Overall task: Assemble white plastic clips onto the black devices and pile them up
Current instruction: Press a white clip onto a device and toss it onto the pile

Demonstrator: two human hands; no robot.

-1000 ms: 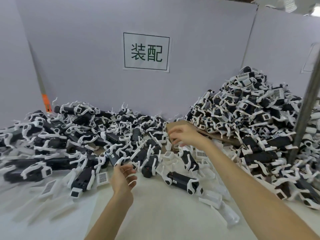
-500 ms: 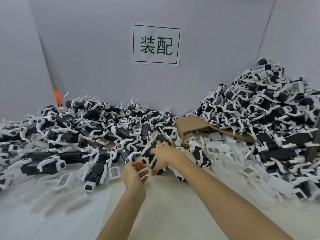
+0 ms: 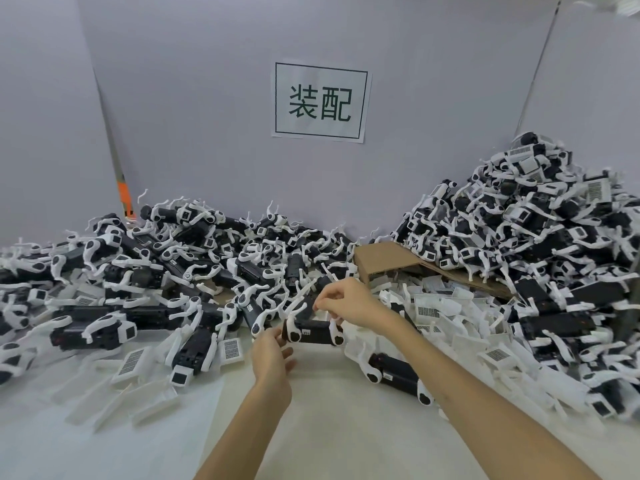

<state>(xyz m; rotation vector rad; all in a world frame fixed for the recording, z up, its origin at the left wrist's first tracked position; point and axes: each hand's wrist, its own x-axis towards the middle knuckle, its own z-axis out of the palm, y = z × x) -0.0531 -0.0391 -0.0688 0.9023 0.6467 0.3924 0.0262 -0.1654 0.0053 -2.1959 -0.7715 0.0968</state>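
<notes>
The left hand (image 3: 272,355) and the right hand (image 3: 349,303) meet on 1 black device (image 3: 313,332) lying crosswise just above the white tabletop (image 3: 311,427). The left fingers (image 3: 273,336) pinch its left end, beside a white plastic clip (image 3: 294,332) fitted there. The right hand comes down from above, fingertips (image 3: 323,306) pinched together on the device's upper edge; a second white clip (image 3: 336,334) sits on the right end, under that hand's palm. Exactly what the right fingertips squeeze is too small to tell.

Just right of the right forearm, another clipped device (image 3: 398,372) lies alone on the tabletop. Beyond it, loose white label plates (image 3: 436,306) with printed codes are scattered, and a piece of brown cardboard (image 3: 388,261) lies behind the right hand. Farther right, a tall pile of assembled devices (image 3: 540,230) rises against the wall. Left of and behind the left hand spreads a low heap of black devices (image 3: 145,271) with white clips sticking up. Straight beyond both hands, on the grey partition (image 3: 207,98), hangs a paper sign (image 3: 320,100) printed with 2 characters.
</notes>
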